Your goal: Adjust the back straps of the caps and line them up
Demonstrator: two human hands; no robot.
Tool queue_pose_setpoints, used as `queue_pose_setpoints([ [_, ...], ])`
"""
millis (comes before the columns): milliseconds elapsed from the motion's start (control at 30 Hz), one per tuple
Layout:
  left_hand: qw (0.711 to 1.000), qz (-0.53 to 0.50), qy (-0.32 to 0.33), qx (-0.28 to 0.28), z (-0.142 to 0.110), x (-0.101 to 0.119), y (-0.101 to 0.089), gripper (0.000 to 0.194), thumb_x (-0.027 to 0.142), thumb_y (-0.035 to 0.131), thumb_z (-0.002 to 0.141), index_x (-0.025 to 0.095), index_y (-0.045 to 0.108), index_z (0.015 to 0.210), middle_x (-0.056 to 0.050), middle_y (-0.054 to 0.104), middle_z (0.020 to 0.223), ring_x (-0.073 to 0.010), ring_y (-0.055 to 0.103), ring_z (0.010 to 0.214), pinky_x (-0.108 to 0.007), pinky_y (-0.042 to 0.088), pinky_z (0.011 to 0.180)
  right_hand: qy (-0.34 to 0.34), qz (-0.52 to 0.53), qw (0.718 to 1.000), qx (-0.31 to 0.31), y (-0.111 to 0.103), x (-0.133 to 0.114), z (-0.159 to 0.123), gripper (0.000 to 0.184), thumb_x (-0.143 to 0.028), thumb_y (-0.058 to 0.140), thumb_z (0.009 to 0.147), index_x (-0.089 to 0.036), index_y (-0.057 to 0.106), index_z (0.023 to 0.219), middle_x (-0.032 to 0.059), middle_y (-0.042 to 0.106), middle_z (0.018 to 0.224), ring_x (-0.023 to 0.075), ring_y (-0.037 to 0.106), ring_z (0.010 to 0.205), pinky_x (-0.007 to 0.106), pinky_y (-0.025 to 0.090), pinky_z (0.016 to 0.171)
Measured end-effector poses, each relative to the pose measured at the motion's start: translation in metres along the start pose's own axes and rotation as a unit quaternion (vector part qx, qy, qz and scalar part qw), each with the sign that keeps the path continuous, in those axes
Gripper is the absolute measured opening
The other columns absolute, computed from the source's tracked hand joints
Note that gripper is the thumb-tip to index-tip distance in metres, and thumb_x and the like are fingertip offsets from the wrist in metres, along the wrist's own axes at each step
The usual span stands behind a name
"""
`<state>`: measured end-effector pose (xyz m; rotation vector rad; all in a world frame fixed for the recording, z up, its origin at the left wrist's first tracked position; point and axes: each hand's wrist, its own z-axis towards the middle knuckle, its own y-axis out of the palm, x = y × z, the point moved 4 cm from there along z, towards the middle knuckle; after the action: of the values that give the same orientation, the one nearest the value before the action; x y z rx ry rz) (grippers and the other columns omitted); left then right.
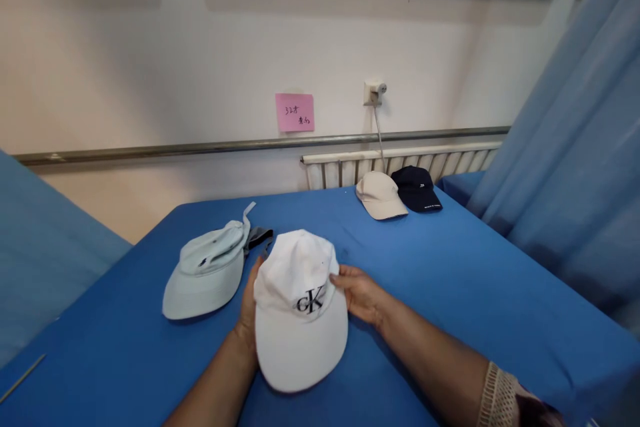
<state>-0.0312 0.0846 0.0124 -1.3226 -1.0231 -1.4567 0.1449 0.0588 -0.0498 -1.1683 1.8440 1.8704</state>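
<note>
A white baseball cap (300, 347) with black "CK" lettering is between my two hands, its brim pointing toward me. My left hand (249, 303) grips its left side, with the fingers mostly hidden behind the crown. On the right, my right hand (357, 293) pinches the cap's edge, thumb in front and fingers behind. To the left lies a pale mint baseball cap (210, 267) with a small dark logo, its crown slumped and a strap sticking up at the back. A dark grey strap or cloth piece (259, 236) shows between the two caps.
Toward the back of the blue-covered table (450, 293) sit a beige cap (379, 195) and a navy cap (416, 188). Behind them are a radiator (340, 172) and a wall rail (225, 147). Blue curtains (575, 167) hang on both sides. A thin stick (23, 379) lies at lower left.
</note>
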Motion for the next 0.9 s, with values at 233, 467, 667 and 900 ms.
queue_pose_setpoints([
  [233,0.947,-0.239,-0.205,-0.07,-0.003,-0.043,0.035,0.037,0.045,0.065,0.085,0.019,0.067,0.11,-0.011,0.074,0.106,-0.0273,0.069,0.1,-0.041,0.056,0.085,-0.201,0.09,0.959,0.177,-0.044,-0.038,0.015,0.032,-0.025,0.082,0.067,-0.019,0.066,0.094,0.0034,0.076,0.095,0.0208,0.07,0.089,0.035,0.053,0.089],
  [467,0.958,-0.246,-0.091,0.113,0.009,-0.015,0.0,0.024,0.014,0.075,0.075,0.014,0.068,0.098,-0.007,0.074,0.098,-0.0165,0.069,0.077,-0.026,0.061,0.066,-0.171,0.007,0.97,0.172,-0.043,-0.03,0.012,0.034,-0.039,0.081,0.069,-0.019,0.065,0.093,0.0024,0.074,0.091,0.0151,0.069,0.076,0.025,0.053,0.067],
  [667,0.882,-0.234,0.103,0.395,-0.005,0.031,-0.089,0.013,0.01,0.068,0.077,0.013,0.055,0.076,0.002,0.067,0.079,-0.0098,0.062,0.061,-0.02,0.057,0.051,-0.201,-0.084,0.937,0.273,-0.065,-0.034,0.016,0.036,-0.035,0.081,0.063,-0.015,0.065,0.087,0.006,0.071,0.087,0.0129,0.065,0.062,0.022,0.048,0.053],
  [900,0.804,-0.121,0.045,0.58,-0.029,0.015,-0.14,0.021,0.01,0.065,0.065,0.015,0.047,0.076,0.001,0.058,0.075,-0.0136,0.058,0.061,-0.018,0.043,0.04,-0.238,-0.023,0.894,0.379,-0.111,-0.059,0.02,0.035,-0.021,0.069,0.067,-0.019,0.055,0.099,0.0009,0.064,0.086,0.0118,0.066,0.071,0.021,0.053,0.058],
])
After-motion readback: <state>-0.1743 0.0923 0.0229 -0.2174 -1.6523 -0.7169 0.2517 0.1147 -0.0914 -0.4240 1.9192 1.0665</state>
